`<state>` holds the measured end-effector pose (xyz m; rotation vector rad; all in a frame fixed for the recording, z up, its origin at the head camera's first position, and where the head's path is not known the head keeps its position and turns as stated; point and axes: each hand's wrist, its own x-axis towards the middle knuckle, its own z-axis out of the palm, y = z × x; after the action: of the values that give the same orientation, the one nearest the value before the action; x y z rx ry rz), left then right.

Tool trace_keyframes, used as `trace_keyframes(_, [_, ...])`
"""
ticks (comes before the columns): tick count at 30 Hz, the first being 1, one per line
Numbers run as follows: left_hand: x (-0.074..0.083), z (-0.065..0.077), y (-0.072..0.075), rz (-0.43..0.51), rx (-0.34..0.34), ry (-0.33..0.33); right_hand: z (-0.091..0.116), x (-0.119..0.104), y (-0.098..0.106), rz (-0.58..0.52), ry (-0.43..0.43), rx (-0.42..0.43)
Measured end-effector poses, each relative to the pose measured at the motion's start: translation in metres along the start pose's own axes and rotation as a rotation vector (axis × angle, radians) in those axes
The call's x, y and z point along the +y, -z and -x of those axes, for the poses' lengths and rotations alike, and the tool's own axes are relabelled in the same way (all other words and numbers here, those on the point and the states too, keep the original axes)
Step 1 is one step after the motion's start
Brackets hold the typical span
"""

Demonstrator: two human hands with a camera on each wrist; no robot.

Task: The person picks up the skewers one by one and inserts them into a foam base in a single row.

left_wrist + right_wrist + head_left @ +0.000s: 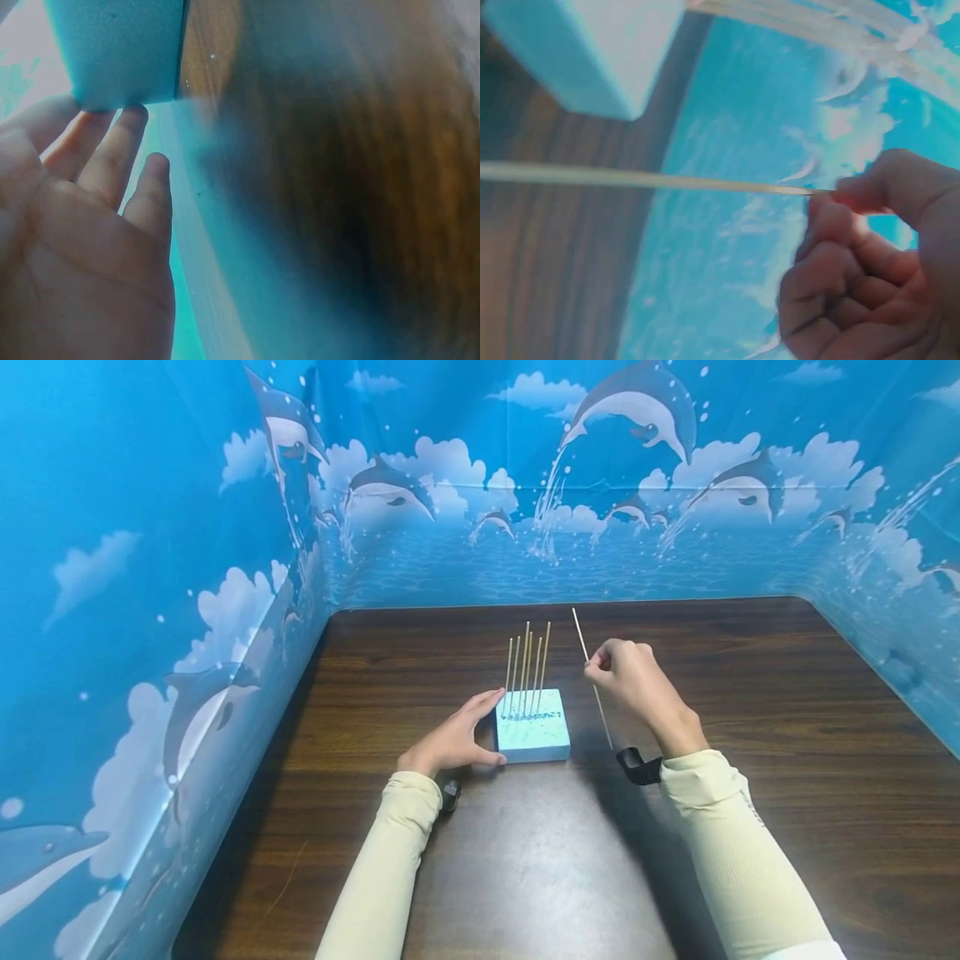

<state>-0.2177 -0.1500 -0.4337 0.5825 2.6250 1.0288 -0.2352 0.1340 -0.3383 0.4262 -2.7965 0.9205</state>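
A pale blue foam block [534,739] lies on the table, with a speckled dark line across its top. Several thin wooden sticks [527,652] stand upright in it along that line. My left hand [459,735] holds the block at its left side, thumb at the near corner and index finger at the far one. In the left wrist view, fingertips [135,114] meet the block's edge [124,67]. Right of the block, my right hand [633,681] pinches another wooden stick [630,177] between thumb and forefinger. That stick slants, its lower end toward me, apart from the block.
The dark wood-grain table [360,693] carries the block. A blue curtain [450,552] printed with dolphins borders its back and sides. Black straps with small devices [639,767] sit on both wrists, below pale yellow sleeves [738,843].
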Motion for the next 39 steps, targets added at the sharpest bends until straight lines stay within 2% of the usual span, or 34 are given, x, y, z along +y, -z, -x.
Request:
trace_keyframes(5, [0.000,-0.001,0.000,-0.011,-0.001,0.003,-0.002,-0.020,0.000,-0.071,0.106,0.174])
trace_keyframes(10, [-0.001,-0.001,-0.001,-0.019,0.006,0.002,-0.001,-0.028,-0.010,-0.132,0.182,0.247])
trace_keyframes(16, [-0.002,-0.001,-0.003,-0.016,0.008,0.012,0.000,-0.030,-0.021,-0.160,0.215,0.253])
trace_keyframes(22, [-0.002,-0.003,-0.001,-0.009,0.015,-0.007,0.000,-0.028,-0.026,-0.163,0.212,0.220])
trace_keyframes(26, [-0.002,-0.004,0.000,-0.013,0.014,0.002,-0.001,-0.026,-0.028,-0.169,0.209,0.218])
trace_keyframes(34, [-0.001,-0.004,0.001,-0.018,0.001,-0.008,0.000,-0.026,-0.035,-0.176,0.238,0.193])
trace_keyframes(39, [-0.002,-0.004,-0.002,-0.016,-0.005,-0.010,0.004,-0.022,-0.040,-0.183,0.252,0.210])
